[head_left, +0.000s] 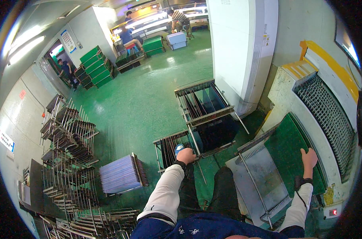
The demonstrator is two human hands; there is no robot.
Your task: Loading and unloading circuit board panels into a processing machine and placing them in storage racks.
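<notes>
My right hand [308, 160] is closed on the right edge of a large green panel [288, 149]. The panel leans in a metal rack [252, 175] with a toothed bar, beside a grey sheet [264, 171]. My left hand [185, 155] is closed, just above a low slotted rack [169, 143] filled with thin upright boards. A small blue-and-white object [179, 148] shows at its knuckles, and I cannot make out what it is. Right beside that hand stands a taller slotted rack [205, 119], with several dark panels upright in it.
To the right is a pale machine [286, 85] with a bed of rollers [326, 115]. A bundle of lilac boards [121, 175] stands on the green floor. Stacked metal racks [69, 139] line the left wall. Green crates [96, 67] and several people [179, 20] are farther back.
</notes>
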